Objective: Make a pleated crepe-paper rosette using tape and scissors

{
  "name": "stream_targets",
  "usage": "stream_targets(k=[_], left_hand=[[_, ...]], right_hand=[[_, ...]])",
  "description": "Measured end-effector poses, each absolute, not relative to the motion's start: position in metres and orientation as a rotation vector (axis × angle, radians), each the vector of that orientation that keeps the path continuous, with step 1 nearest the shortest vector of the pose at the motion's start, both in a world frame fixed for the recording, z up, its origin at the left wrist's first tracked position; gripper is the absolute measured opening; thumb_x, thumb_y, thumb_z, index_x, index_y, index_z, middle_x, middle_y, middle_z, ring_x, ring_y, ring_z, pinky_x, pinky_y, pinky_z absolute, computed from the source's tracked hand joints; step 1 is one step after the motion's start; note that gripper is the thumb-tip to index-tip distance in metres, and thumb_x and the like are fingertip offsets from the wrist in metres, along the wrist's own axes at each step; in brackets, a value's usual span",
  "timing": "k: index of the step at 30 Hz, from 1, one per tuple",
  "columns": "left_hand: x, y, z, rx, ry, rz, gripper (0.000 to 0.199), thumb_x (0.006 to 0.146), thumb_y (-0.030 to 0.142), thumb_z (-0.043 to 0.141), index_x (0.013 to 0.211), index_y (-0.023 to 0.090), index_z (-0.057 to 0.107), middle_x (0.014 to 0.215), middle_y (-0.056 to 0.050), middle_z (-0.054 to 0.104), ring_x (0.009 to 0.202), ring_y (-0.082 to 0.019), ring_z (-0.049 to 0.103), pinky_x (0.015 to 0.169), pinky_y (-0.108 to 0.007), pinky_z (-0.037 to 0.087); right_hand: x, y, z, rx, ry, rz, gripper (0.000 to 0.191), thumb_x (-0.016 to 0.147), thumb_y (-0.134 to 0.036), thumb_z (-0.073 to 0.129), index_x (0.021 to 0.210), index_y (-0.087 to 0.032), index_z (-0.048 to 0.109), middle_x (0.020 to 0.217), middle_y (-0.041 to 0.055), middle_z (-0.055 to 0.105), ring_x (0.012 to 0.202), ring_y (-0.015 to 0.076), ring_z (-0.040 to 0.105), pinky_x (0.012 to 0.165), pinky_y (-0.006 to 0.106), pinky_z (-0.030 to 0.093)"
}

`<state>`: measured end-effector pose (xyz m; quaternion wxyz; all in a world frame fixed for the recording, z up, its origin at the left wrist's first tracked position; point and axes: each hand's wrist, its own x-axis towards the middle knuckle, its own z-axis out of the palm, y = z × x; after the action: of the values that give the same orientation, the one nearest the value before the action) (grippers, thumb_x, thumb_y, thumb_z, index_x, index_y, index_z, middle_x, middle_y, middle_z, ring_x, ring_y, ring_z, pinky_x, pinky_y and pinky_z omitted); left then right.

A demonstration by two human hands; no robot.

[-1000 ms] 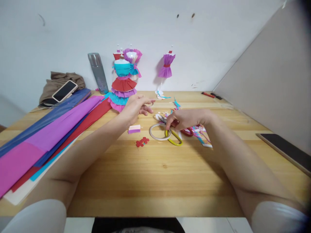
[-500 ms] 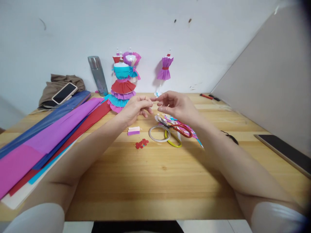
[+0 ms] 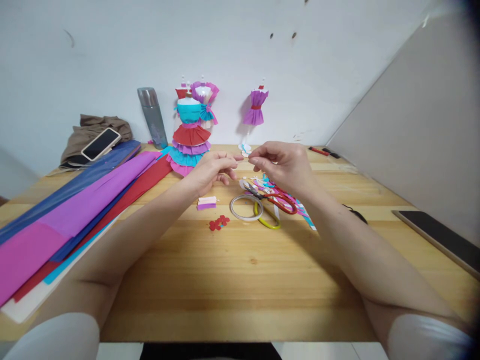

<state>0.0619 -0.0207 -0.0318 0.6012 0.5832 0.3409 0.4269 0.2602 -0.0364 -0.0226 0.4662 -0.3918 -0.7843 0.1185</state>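
- Working above a wooden table [image 3: 247, 290], both forearms reaching in from the near edge.
- Layered along the left: long paper sheets [image 3: 86, 205] in magenta, red, blue and white, beside the left forearm.
- Grouped at the wall behind the left hand [image 3: 213, 170]: small dress forms, with a tiered paper dress [image 3: 191, 132] foremost, its hem partly blocked by that hand.
- Lying at far right, a dark slab [image 3: 438, 232]; at far left, a brown cloth [image 3: 108, 121] under a phone [image 3: 101, 144].
- Raised near mid-table, the right hand [image 3: 287, 160], thumb and forefinger drawn together just beside the left fingertips; left fingers loosely bent, forefinger extended. Cannot tell of any grasp in either.
- Lying below the right hand, scissors [image 3: 260, 196] across paper scraps [image 3: 269, 184], some scraps hidden by the right forearm.
- Standing at the wall, a bottle [image 3: 153, 117] and, apart, a purple dress [image 3: 255, 112].
- Overlapping the yellow scissor handle, a pale ring [image 3: 246, 218].
- Nearer the table's front, red cut-outs [image 3: 218, 223].
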Motion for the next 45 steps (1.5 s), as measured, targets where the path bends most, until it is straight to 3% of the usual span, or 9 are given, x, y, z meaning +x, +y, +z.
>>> stream_targets(k=[6, 11, 13, 18, 21, 29, 33, 38, 45], left_hand=[[0.064, -0.024, -0.030, 1.371, 0.783, 0.919, 0.016, 0.082, 0.015, 0.066, 0.068, 0.014, 0.058, 0.074, -0.008, 0.072, 0.056, -0.008, 0.059, 0.048, -0.017, 0.041], [0.065, -0.025, -0.034, 1.556, 0.803, 1.025, 0.017, 0.086, 0.018, 0.062, 0.070, 0.014, 0.056, 0.124, -0.013, 0.074, 0.060, -0.006, 0.062, 0.049, -0.017, 0.045], [0.066, -0.025, -0.036, 1.645, 0.812, 1.044, 0.017, 0.087, 0.019, 0.061, 0.072, 0.015, 0.055, 0.131, -0.011, 0.072, 0.063, -0.007, 0.065, 0.050, -0.018, 0.046], [0.070, -0.025, -0.040, 1.698, 0.838, 1.035, 0.012, 0.090, 0.023, 0.054, 0.081, 0.017, 0.060, 0.104, -0.007, 0.077, 0.068, -0.013, 0.070, 0.053, -0.019, 0.048], [0.073, -0.025, -0.041, 1.642, 0.825, 1.011, 0.013, 0.090, 0.024, 0.053, 0.080, 0.018, 0.059, 0.102, -0.008, 0.077, 0.069, -0.014, 0.072, 0.055, -0.020, 0.048], [0.074, -0.028, -0.039, 1.483, 0.805, 1.060, 0.010, 0.088, 0.023, 0.055, 0.081, 0.016, 0.057, 0.127, -0.013, 0.072, 0.088, -0.017, 0.072, 0.061, -0.022, 0.055], [0.074, -0.028, -0.038, 1.481, 0.805, 1.150, 0.013, 0.090, 0.019, 0.051, 0.081, 0.015, 0.058, 0.136, -0.012, 0.067, 0.096, -0.015, 0.069, 0.068, -0.022, 0.057], [0.074, -0.028, -0.038, 1.489, 0.813, 1.277, 0.017, 0.091, 0.019, 0.054, 0.074, 0.015, 0.055, 0.140, -0.009, 0.064, 0.101, -0.015, 0.067, 0.076, -0.025, 0.057], [0.071, -0.031, -0.043, 1.697, 0.762, 1.378, 0.022, 0.098, 0.024, 0.056, 0.077, 0.018, 0.056, 0.140, -0.011, 0.061, 0.129, -0.025, 0.060, 0.091, -0.032, 0.054]], right_hand=[[0.262, -0.031, -0.026, -1.054, -1.917, 0.306, 0.016, 0.089, -0.026, 0.062, 0.074, -0.026, 0.058, 0.062, -0.0004, 0.061, 0.057, 0.0186, 0.057, 0.060, 0.034, 0.043], [0.257, -0.032, -0.028, -1.091, -1.939, 0.262, 0.021, 0.093, -0.034, 0.055, 0.074, -0.027, 0.048, 0.064, -0.0001, 0.053, 0.065, 0.0207, 0.052, 0.066, 0.035, 0.038], [0.255, -0.033, -0.029, -1.096, -1.952, 0.253, 0.025, 0.095, -0.041, 0.052, 0.074, -0.028, 0.045, 0.064, 0.0000, 0.049, 0.066, 0.0216, 0.049, 0.067, 0.036, 0.036], [0.248, -0.036, -0.031, -1.098, -1.956, 0.196, 0.036, 0.099, -0.052, 0.044, 0.072, -0.029, 0.038, 0.063, 0.0008, 0.044, 0.064, 0.0222, 0.044, 0.068, 0.037, 0.033], [0.247, -0.036, -0.032, -1.103, -1.938, 0.199, 0.041, 0.099, -0.054, 0.044, 0.068, -0.028, 0.037, 0.062, 0.0013, 0.043, 0.063, 0.0215, 0.044, 0.068, 0.037, 0.034], [0.251, -0.023, -0.038, -0.996, -1.723, 0.911, 0.049, 0.084, -0.072, 0.066, 0.069, -0.027, 0.054, 0.063, 0.0000, 0.052, 0.051, 0.0151, 0.044, 0.053, 0.033, 0.035], [0.251, -0.021, -0.036, -0.919, -1.387, 0.847, 0.038, 0.078, -0.063, 0.072, 0.083, -0.027, 0.059, 0.076, -0.0009, 0.055, 0.052, 0.0122, 0.043, 0.051, 0.031, 0.032], [0.247, -0.033, -0.025, -0.882, -1.322, 0.712, 0.029, 0.069, -0.045, 0.080, 0.068, -0.025, 0.058, 0.055, -0.0053, 0.046, 0.048, 0.0104, 0.035, 0.050, 0.030, 0.027], [0.227, -0.049, -0.031, -1.032, -1.456, 0.958, 0.025, 0.065, -0.041, 0.085, 0.075, -0.025, 0.070, 0.064, -0.0006, 0.065, 0.049, 0.0125, 0.045, 0.049, 0.032, 0.038]])
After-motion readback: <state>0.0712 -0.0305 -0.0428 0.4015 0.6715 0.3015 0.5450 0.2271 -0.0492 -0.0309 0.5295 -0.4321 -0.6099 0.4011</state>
